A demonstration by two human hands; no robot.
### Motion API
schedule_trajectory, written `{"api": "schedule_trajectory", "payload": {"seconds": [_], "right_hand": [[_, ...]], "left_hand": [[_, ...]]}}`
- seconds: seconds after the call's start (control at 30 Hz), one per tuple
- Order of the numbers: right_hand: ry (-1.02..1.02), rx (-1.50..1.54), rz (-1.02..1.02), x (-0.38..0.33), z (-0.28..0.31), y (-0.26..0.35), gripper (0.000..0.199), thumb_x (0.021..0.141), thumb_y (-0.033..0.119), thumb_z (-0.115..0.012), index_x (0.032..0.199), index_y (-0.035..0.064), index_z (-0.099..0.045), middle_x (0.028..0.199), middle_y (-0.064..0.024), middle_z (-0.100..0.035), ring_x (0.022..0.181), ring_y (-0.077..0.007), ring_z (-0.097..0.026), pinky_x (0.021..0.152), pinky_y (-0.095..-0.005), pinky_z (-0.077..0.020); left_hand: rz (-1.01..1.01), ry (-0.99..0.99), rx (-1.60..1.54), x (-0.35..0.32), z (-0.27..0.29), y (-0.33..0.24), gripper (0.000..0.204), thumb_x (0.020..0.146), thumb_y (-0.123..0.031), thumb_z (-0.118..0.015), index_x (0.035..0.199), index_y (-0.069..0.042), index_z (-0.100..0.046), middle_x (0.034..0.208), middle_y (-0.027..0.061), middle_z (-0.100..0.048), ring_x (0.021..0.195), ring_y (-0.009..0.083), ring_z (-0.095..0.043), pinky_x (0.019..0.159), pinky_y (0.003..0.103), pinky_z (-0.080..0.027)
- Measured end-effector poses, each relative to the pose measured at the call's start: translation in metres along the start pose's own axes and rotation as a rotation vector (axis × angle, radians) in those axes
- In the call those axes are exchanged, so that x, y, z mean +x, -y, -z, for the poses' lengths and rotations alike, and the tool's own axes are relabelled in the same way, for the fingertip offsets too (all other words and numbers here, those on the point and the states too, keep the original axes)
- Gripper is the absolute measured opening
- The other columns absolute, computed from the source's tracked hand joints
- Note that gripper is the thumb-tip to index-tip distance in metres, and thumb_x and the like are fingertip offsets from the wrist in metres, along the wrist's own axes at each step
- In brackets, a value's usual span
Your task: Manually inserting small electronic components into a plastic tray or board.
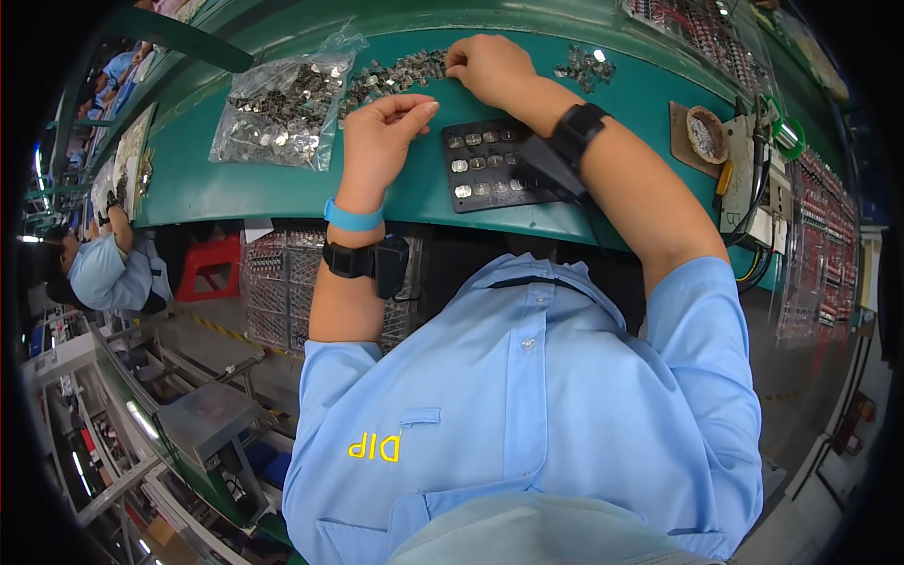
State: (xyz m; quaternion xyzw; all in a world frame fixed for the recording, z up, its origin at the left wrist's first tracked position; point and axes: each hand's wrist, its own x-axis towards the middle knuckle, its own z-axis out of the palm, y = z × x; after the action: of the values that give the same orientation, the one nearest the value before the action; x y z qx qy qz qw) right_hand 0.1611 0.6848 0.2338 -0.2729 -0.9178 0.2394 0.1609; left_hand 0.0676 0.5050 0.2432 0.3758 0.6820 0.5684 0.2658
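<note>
So the small metal pieces (391, 80) are in a loose heap along the far side of the green worktop (184, 193), just right of a clear plastic bag (345, 43) full of similar bits. More sit in rows in the black tray (494, 201), nearer the person and partly hidden by the right arm.

Right hand (494, 71) is at the heap's right end, fingers curled down; can't tell whether they're closed on a piece. Left hand (379, 141) is just nearer than the heap, thumb and forefinger tips close together, but honestly it's too small to say if anything's between them.

My guess on handling: super light, thin, stiff, kinda slippery, and they'd snag on each other. I'd pinch one by opposite edges with the fingertips; bending looks like the main risk.
</note>
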Motion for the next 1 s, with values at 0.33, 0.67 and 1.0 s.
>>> {"api": "schedule_trajectory", "payload": {"seconds": [0.33,0.67,1.0], "right_hand": [[-0.077,0.163,0.004,-0.121,0.069,-0.033,0.018,0.083,0.0,-0.07,0.101,0.0024,-0.072,0.092,-0.011,-0.07,0.085,-0.0226,-0.07,0.074,-0.0322,-0.0562],[-0.197,0.29,0.009,-0.17,0.062,-0.032,0.017,0.083,-0.003,-0.071,0.1,0.0002,-0.073,0.096,-0.0104,-0.071,0.083,-0.0204,-0.069,0.071,-0.0295,-0.0568],[-0.269,0.28,0.267,-0.179,0.049,-0.032,0.013,0.08,-0.002,-0.073,0.091,0.003,-0.072,0.093,-0.0108,-0.071,0.085,-0.0267,-0.07,0.072,-0.0324,-0.0574]], "left_hand": [[-0.11,0.154,0.201,-0.011,-0.054,-0.016,0.013,0.087,-0.012,-0.073,0.096,-0.003,-0.077,0.085,0.0087,-0.074,0.072,0.0142,-0.068,0.063,0.026,-0.053],[-0.697,0.211,0.749,-0.003,-0.078,-0.013,0.013,0.081,-0.012,-0.074,0.093,-0.008,-0.077,0.082,0.0072,-0.069,0.078,0.0263,-0.062,0.07,0.039,-0.051],[-0.931,0.391,0.815,0.009,-0.053,-0.021,0.012,0.08,-0.019,-0.076,0.091,-0.013,-0.078,0.097,0.0015,-0.069,0.085,0.0236,-0.059,0.076,0.037,-0.046]]}}
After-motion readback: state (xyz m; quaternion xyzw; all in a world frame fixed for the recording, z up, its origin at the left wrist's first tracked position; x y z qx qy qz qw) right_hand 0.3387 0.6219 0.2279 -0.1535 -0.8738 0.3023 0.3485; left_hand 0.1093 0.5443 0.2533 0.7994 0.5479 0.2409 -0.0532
